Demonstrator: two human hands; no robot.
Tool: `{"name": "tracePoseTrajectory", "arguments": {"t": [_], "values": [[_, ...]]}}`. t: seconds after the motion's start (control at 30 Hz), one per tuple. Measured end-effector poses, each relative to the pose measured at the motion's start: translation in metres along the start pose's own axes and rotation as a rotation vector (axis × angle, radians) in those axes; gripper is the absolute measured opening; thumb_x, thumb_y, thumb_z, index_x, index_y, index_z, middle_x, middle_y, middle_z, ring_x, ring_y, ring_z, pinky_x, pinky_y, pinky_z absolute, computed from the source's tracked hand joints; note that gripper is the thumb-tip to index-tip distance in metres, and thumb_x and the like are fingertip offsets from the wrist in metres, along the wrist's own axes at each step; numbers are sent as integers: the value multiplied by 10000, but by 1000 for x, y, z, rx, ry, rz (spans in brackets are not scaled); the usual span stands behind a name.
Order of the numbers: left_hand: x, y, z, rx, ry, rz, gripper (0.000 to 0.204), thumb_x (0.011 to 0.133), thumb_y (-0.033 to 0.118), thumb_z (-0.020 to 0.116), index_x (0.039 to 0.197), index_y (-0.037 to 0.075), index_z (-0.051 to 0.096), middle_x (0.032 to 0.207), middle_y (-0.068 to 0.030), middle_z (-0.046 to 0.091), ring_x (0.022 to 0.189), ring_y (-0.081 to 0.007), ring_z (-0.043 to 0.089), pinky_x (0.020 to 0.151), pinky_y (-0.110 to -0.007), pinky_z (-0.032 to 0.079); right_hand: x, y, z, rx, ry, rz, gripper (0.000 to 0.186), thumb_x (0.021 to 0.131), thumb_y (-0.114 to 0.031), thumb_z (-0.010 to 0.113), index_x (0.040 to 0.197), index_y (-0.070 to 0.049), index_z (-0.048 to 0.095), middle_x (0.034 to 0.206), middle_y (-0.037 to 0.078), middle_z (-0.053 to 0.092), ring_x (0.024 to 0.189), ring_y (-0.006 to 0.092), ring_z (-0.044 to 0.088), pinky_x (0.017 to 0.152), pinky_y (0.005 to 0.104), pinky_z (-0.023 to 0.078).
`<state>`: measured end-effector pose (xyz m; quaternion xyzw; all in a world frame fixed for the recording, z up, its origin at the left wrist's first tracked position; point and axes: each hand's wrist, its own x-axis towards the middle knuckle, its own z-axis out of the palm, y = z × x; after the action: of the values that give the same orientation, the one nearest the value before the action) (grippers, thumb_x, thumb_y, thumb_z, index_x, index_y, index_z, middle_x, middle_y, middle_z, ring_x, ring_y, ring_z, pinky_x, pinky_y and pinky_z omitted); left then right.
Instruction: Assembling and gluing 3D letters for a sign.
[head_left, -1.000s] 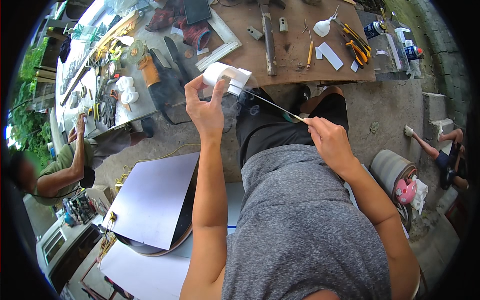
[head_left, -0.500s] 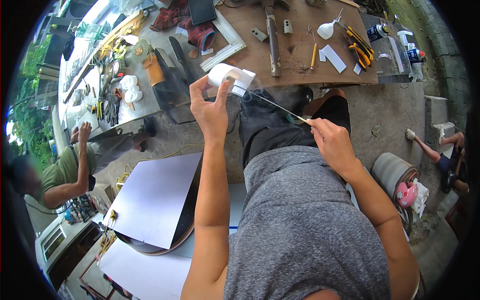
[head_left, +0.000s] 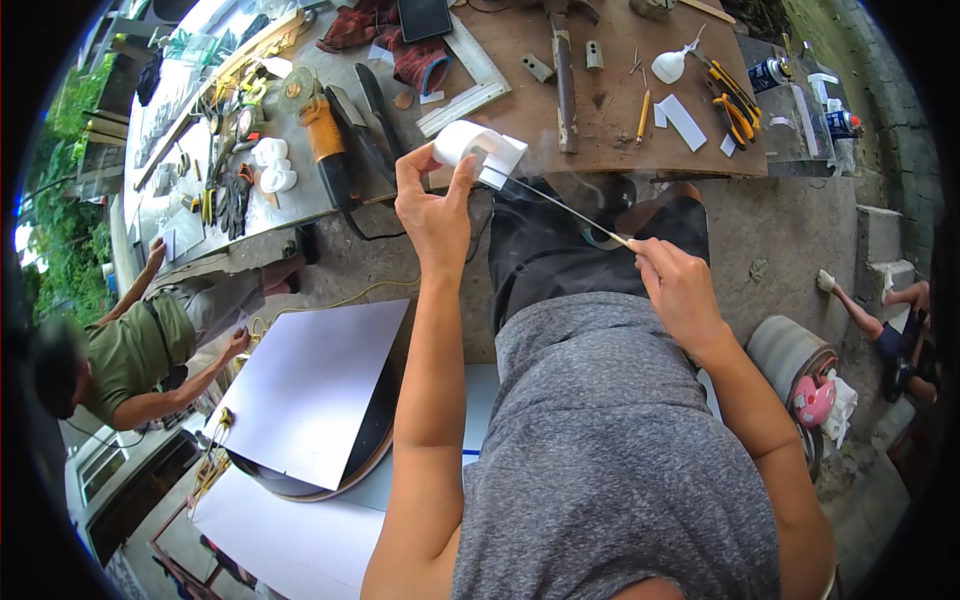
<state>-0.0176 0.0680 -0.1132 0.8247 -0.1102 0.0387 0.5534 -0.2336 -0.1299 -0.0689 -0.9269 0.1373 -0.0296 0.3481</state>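
In front of the bench's near edge, my left hand [head_left: 437,215] pinches a white curved plastic piece [head_left: 458,143] between thumb and fingers. One side of this piece has flat, squared ends. My right hand [head_left: 680,290] is closed round the pale end of a thin metal rod [head_left: 570,208]. From there the rod slants up and left, its far tip at the lower squared end of the white piece. Whether the tip touches or enters the plastic I cannot tell. Faint wisps of smoke hang round the tip.
The bench [head_left: 610,120] carries a hammer [head_left: 562,80], a pencil [head_left: 643,117], orange-handled pliers [head_left: 738,120], a white squeeze bottle [head_left: 670,66] and an orange angle grinder [head_left: 322,130]. A white sheet [head_left: 310,380] lies to my left. A person in green [head_left: 150,345] stands at far left.
My hands and the held things keep nearly the same pose, while the whole view has shifted slightly. The person at the left has spread their hands apart, one reaching toward the bench.
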Motion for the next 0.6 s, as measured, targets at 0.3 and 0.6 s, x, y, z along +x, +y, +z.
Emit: {"name": "tracePoseTrajectory", "arguments": {"t": [0.3, 0.6], "values": [[1, 1, -1, 10, -1, -14, 412, 806, 236, 817, 1067, -19, 625, 949, -102, 665, 922, -199, 608, 868, -326, 466, 1, 0, 1, 11, -11, 11, 147, 900, -31, 629, 1046, -27, 644, 818, 150, 635, 712, 353, 641, 608, 425, 500], [1, 2, -1, 1, -24, -16, 373, 829, 223, 810, 1070, 2, 630, 986, -62, 644, 953, -160, 580, 908, -317, 447, 2, 0, 2, 22, -13, 23, 153, 897, -27, 626, 1049, -31, 643, 821, 153, 630, 722, 363, 635, 613, 434, 493]]}}
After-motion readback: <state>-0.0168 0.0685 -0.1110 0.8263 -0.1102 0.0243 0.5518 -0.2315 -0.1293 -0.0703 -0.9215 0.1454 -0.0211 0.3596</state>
